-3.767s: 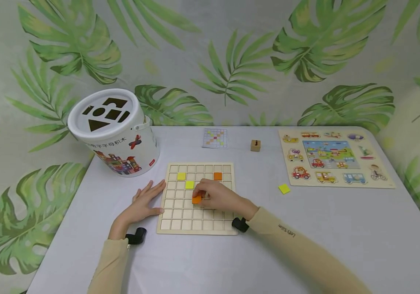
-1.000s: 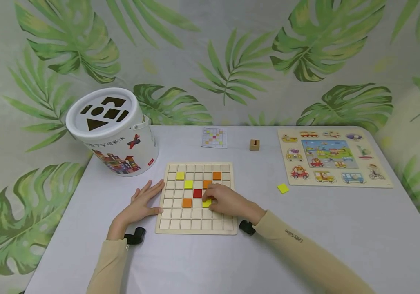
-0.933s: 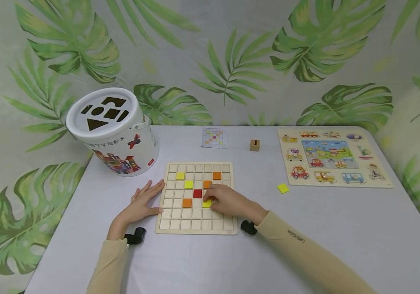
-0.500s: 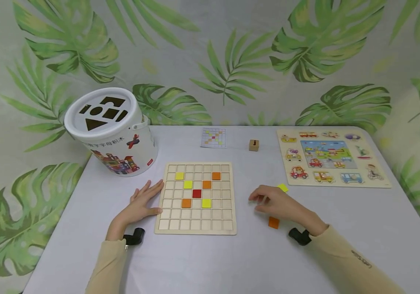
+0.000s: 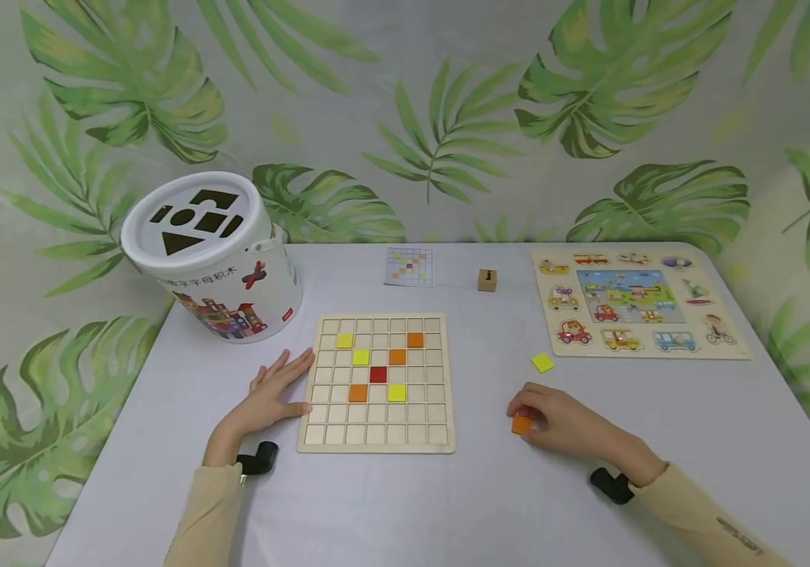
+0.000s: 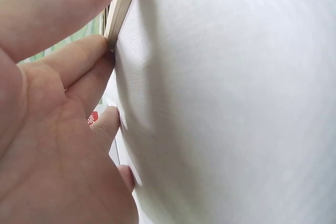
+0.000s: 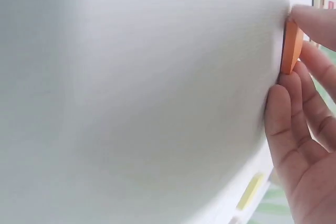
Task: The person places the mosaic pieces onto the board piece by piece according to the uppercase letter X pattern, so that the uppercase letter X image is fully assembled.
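Observation:
My left hand (image 5: pixel 265 403) lies beside a wooden grid board (image 5: pixel 376 435), its straight fingers touching the left edge. On the board, two yellow tiles step down from the upper left and two orange tiles from the upper right. A red tile (image 5: pixel 378 375) sits between them, with an orange tile (image 5: pixel 358 393) and a yellow tile (image 5: pixel 396 393) one row below. Right of the board, my right hand (image 5: pixel 566 423) pinches another orange tile (image 5: pixel 522 425) at table level; the right wrist view shows this tile (image 7: pixel 292 47) between thumb and fingers. Just beyond lies a loose yellow tile (image 5: pixel 542 363).
A white lidded bucket (image 5: pixel 263 299) stands at the back left. Behind the board are a small pattern card (image 5: pixel 409 267) and a wooden letter cube (image 5: pixel 487 280). A picture puzzle board (image 5: pixel 649 339) lies at the back right.
The right hand set a yellow tile in the board, moved right across the table and took hold of the orange tile there. Red and orange tiles also joined the grid. The left hand stayed put.

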Demonstrator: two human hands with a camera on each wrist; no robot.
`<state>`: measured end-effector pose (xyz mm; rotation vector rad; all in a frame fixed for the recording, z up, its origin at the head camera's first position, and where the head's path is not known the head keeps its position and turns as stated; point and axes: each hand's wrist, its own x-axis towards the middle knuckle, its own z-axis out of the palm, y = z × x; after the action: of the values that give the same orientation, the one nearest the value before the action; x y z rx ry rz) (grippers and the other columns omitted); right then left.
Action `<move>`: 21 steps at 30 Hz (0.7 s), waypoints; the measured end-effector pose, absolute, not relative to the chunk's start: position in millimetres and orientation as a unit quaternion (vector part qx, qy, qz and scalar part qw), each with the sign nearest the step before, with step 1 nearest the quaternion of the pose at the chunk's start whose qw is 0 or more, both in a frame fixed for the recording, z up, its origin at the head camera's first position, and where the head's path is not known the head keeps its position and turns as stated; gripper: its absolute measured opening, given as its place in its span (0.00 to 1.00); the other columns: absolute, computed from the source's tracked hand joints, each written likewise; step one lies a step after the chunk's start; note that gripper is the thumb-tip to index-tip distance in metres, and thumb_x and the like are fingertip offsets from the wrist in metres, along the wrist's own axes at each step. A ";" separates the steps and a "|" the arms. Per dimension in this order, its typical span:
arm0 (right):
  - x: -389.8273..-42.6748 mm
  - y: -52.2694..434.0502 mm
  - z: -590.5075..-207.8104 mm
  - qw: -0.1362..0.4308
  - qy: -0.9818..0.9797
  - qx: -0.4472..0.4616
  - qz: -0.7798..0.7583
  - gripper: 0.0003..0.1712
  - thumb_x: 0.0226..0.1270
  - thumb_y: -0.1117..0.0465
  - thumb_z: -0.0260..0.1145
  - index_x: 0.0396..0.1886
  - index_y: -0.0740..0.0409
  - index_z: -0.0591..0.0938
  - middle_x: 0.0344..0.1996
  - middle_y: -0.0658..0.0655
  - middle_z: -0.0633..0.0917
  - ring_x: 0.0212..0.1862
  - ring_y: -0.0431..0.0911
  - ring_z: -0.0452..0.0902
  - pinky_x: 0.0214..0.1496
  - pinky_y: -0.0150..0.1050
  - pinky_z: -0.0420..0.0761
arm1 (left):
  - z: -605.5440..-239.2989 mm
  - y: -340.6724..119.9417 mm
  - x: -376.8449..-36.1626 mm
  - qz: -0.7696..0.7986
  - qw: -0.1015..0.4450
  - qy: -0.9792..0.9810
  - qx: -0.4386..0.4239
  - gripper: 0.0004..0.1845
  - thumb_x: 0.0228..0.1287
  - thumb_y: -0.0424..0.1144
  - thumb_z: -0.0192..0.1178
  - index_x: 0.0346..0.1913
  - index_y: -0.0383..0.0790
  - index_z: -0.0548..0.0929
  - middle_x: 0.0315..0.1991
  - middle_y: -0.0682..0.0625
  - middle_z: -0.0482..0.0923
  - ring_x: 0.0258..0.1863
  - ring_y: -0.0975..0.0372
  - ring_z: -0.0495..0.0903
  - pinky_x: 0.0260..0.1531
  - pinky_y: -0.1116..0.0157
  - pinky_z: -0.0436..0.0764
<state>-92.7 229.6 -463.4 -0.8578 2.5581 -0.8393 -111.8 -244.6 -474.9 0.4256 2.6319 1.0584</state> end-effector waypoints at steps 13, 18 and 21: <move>-116.8 121.4 -452.2 0.129 0.870 -0.341 -0.332 0.15 0.56 0.65 0.71 0.44 0.57 0.80 0.37 0.46 0.77 0.39 0.41 0.72 0.42 0.34 0.77 | -477.3 -245.3 -113.0 0.366 0.140 0.908 0.147 0.44 0.56 0.40 0.67 0.73 0.34 0.57 0.74 0.42 0.49 0.73 0.43 0.35 0.64 0.41 0.28; -123.8 68.8 -449.4 0.127 0.855 -0.390 -0.319 0.12 0.60 0.62 0.69 0.44 0.57 0.81 0.38 0.46 0.78 0.40 0.40 0.71 0.45 0.32 0.75 | -477.2 -245.8 -112.5 0.367 0.138 0.908 0.145 0.44 0.56 0.39 0.68 0.73 0.35 0.57 0.74 0.42 0.49 0.73 0.43 0.35 0.64 0.41 0.28; -125.3 39.8 -450.1 0.122 0.850 -0.413 -0.305 0.11 0.61 0.61 0.68 0.43 0.57 0.82 0.39 0.46 0.78 0.40 0.39 0.71 0.46 0.29 0.74 | -477.0 -246.8 -111.8 0.366 0.138 0.909 0.144 0.44 0.56 0.39 0.68 0.73 0.35 0.57 0.74 0.42 0.49 0.73 0.43 0.35 0.64 0.40 0.28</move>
<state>-125.3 39.8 -450.1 -1.2057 2.4802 -0.8895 -111.8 -246.8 -477.0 0.4179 2.6288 1.0586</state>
